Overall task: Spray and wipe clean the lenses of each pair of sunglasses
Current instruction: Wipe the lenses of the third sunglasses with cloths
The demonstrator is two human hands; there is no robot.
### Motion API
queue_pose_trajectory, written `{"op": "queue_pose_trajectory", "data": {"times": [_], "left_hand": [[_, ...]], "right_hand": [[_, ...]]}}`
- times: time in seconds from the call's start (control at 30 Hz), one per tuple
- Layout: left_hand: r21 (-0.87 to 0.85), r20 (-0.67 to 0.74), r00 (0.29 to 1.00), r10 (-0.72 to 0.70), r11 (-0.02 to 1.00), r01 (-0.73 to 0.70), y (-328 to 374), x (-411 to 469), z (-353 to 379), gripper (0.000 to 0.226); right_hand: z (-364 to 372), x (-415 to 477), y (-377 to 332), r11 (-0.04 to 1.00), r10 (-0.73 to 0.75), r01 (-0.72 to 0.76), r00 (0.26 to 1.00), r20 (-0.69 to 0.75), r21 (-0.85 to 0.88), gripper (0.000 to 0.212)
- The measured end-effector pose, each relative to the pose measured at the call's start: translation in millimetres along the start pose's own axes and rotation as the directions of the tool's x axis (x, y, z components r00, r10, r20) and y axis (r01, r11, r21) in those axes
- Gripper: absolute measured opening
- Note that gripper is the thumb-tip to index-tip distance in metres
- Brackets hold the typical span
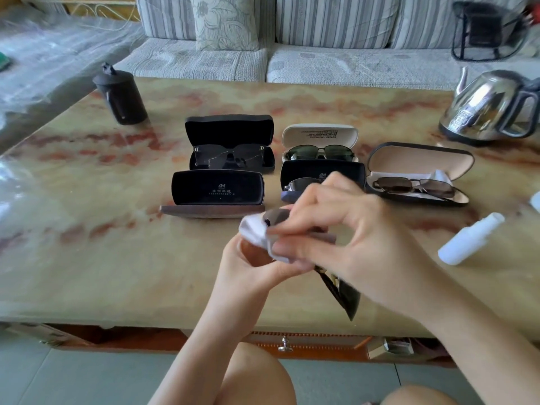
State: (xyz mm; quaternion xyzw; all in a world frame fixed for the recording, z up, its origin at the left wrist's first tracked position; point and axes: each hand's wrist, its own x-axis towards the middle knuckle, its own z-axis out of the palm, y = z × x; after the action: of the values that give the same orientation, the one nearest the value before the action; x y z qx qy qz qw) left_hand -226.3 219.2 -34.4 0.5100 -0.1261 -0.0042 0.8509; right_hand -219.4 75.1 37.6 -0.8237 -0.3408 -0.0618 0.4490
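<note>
This was a home living room. A sofa [204, 62] with grey striped cushions [336, 21] and a floral pillow [225, 21] stood along the far side of a low, marble-patterned bench [87, 229]. A steel kettle [485, 106] stood at the bench's right end and a dark lidded mug [121, 96] at its far left. Below the near edge was a wooden drawer [285, 344] with a metal knob, above a tiled floor [73, 381].
</note>
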Motion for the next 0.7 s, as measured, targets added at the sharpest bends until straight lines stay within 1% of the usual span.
{"op": "queue_pose_trajectory", "data": {"times": [0.07,0.13,0.2,0.27,0.33,0.37,0.43,0.5,0.53,0.6,0.7], "left_hand": [[0.024,-0.017,1.0,0.012,1.0,-0.012,-1.5,-1.0,-0.1,0.058],[0.017,-0.03,1.0,-0.006,1.0,0.007,-2.7,-3.2,0.3,0.061],[0.018,-0.007,1.0,-0.021,1.0,0.021,-2.8,-5.2,1.6,0.061],[0.019,0.009,0.999,-0.031,0.999,0.031,-2.6,-5.8,2.7,0.058],[0.021,0.005,1.0,-0.028,0.999,0.028,-2.6,-5.2,2.7,0.052],[0.029,0.001,1.0,-0.022,0.999,0.022,-2.6,-4.5,2.6,0.051],[0.024,-0.005,1.0,-0.017,1.0,0.017,-2.0,-3.9,3.4,0.051],[0.021,-0.001,1.0,-0.016,1.0,0.017,-1.3,-4.0,3.7,0.056],[0.025,0.004,1.0,-0.015,1.0,0.015,-1.4,-4.2,3.6,0.057],[0.016,0.004,1.0,-0.016,1.0,0.015,-2.0,-5.0,2.8,0.059],[-0.021,-0.027,0.999,-0.022,1.0,0.022,-2.4,-4.9,1.4,0.064]], "right_hand": [[5.4,3.0,3.5,0.995,-0.022,0.021,1.0,-0.008,-0.097,0.013],[2.0,8.7,10.9,0.994,0.033,-0.039,0.997,-0.063,-0.1,0.012],[-4.6,11.9,16.4,0.993,0.073,-0.083,0.99,-0.121,-0.083,0.005],[-5.0,7.5,16.4,0.992,0.063,-0.074,0.993,-0.104,-0.103,0.004],[-0.4,2.3,11.3,0.992,0.042,-0.047,0.998,-0.05,-0.12,0.014],[1.2,2.3,10.0,0.991,0.032,-0.038,0.998,-0.047,-0.129,0.017],[-0.2,5.8,12.7,0.988,0.042,-0.057,0.993,-0.108,-0.142,0.016],[-5.5,6.9,16.7,0.988,0.066,-0.088,0.983,-0.169,-0.124,0.007],[-7.2,4.3,17.6,0.989,0.055,-0.076,0.984,-0.168,-0.124,0.007],[-6.4,-4.5,13.8,0.991,0.019,-0.034,0.993,-0.12,-0.13,0.006],[-2.7,-9.8,8.3,0.988,-0.026,0.013,0.996,-0.088,-0.154,0.009]]}}
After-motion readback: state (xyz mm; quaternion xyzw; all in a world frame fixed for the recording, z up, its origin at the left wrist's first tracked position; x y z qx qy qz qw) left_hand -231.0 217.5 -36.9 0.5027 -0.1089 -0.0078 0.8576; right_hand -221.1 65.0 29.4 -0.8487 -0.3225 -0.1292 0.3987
